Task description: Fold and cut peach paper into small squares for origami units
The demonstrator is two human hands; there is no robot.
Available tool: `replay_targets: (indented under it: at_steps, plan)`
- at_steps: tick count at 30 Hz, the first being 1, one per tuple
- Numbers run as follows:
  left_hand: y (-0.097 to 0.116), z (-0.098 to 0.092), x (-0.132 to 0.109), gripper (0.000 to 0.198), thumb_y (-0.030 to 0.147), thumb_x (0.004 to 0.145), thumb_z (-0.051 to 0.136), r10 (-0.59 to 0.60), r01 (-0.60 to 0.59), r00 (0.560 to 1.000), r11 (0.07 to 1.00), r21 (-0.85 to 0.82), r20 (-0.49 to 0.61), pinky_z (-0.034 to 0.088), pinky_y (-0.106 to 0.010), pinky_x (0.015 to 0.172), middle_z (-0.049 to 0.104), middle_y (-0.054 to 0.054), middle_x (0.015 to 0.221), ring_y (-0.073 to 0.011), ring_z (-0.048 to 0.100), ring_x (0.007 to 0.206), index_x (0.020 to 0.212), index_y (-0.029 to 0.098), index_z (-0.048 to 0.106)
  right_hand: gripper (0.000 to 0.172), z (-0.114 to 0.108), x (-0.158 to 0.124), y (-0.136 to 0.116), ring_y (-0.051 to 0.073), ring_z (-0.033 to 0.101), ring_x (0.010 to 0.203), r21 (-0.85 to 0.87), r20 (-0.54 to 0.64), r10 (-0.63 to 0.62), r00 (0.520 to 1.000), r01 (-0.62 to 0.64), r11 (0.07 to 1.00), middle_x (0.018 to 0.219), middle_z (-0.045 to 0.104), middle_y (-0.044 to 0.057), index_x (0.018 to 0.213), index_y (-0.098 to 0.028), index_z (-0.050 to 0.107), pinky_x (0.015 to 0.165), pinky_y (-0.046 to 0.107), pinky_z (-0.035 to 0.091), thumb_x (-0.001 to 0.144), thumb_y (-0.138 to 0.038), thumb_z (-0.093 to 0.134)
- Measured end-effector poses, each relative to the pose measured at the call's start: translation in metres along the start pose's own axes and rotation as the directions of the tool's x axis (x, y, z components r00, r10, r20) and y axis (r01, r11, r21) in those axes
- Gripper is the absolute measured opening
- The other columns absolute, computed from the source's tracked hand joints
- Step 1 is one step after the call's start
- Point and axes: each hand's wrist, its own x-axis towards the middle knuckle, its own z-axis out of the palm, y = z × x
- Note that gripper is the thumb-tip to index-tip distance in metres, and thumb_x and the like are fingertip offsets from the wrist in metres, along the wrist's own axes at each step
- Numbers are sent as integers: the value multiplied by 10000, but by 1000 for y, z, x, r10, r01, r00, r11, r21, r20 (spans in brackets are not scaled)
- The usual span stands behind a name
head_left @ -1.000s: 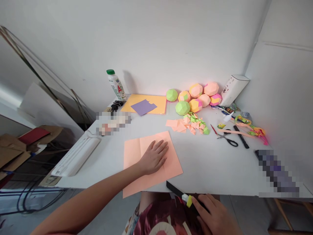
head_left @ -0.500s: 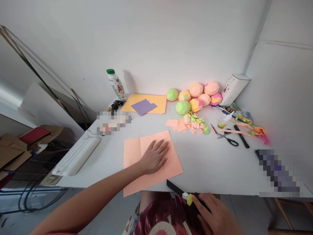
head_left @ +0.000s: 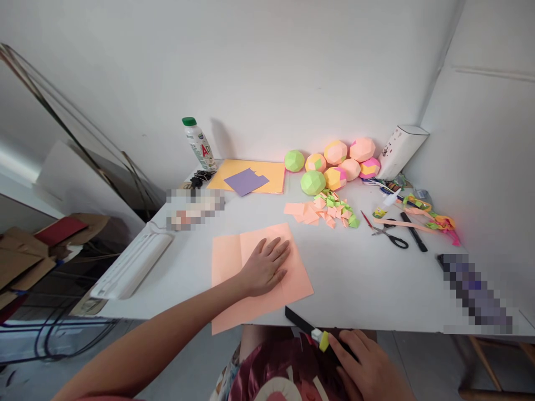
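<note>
A creased peach sheet of paper [head_left: 228,262] lies on the white table, its lower left corner reaching past the front edge. My left hand [head_left: 265,267] rests flat on the sheet's right half, palm down with fingers spread. Below the table's front edge, my right hand [head_left: 363,356] is wrapped round a black utility knife [head_left: 298,320] with a white and yellow slider part. The knife's dark front end points up and left, close to the sheet's lower edge. Part of its handle is hidden by my fingers.
Faceted paper balls [head_left: 335,152] stand by the wall, with small folded paper pieces [head_left: 332,209] before them. Scissors [head_left: 395,239], a glue bottle [head_left: 382,207] and a blurred dark object [head_left: 476,289] are right. Left are a drink bottle [head_left: 199,146] and a white device [head_left: 131,264].
</note>
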Motion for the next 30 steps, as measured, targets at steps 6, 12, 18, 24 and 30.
replay_targets:
  at_steps: [6, 12, 18, 24, 30]
  plan:
    - [2, -4, 0, 555, 441, 994, 187, 3, -3, 1000, 1000, 0, 9, 126, -503, 1114, 247, -59, 1545, -309, 220, 1399, 1491, 199, 241, 374, -3, 2, 1, 215, 620, 815, -17, 17, -16, 1000, 16, 1000, 940, 647, 153, 1149, -85, 612, 651, 314, 551, 842, -86, 399]
    - [3, -4, 0, 561, 441, 983, 213, 0, 0, 1000, 1000, 5, -3, 132, -523, 1110, 286, -107, 1525, -328, 244, 1381, 1463, 167, 305, 362, -6, 0, 5, 218, 616, 832, -67, -14, 33, 999, -34, 997, 969, 646, 142, 1153, -108, 603, 669, 318, 547, 862, -106, 388]
    - [4, -13, 3, 528, 471, 935, 330, 27, -27, 999, 1000, 0, -20, 226, -560, 1057, 382, -126, 1459, -361, 333, 1302, 1379, 204, 431, 348, -10, -3, 10, 208, 610, 799, -106, -40, 79, 996, -83, 991, 930, 635, 128, 1135, -107, 594, 638, 300, 539, 870, -111, 369]
    - [10, -20, 31, 344, 463, 893, 428, -15, 15, 998, 1000, 3, -53, 366, -511, 967, 568, -119, 1121, -315, 488, 1099, 993, 198, 622, 355, -12, -1, 9, 205, 598, 746, -141, -3, 97, 995, -97, 985, 870, 618, 120, 1140, -93, 584, 598, 302, 531, 853, -96, 374]
    - [16, 6, 38, 511, 515, 914, 362, -113, 115, 990, 993, 10, -83, 262, -539, 1071, 473, -208, 1320, -370, 318, 1332, 1136, 99, 558, 380, -13, -3, 10, 196, 587, 735, -149, 28, 103, 994, -98, 984, 872, 613, 119, 1152, -98, 580, 589, 286, 520, 833, -69, 375]
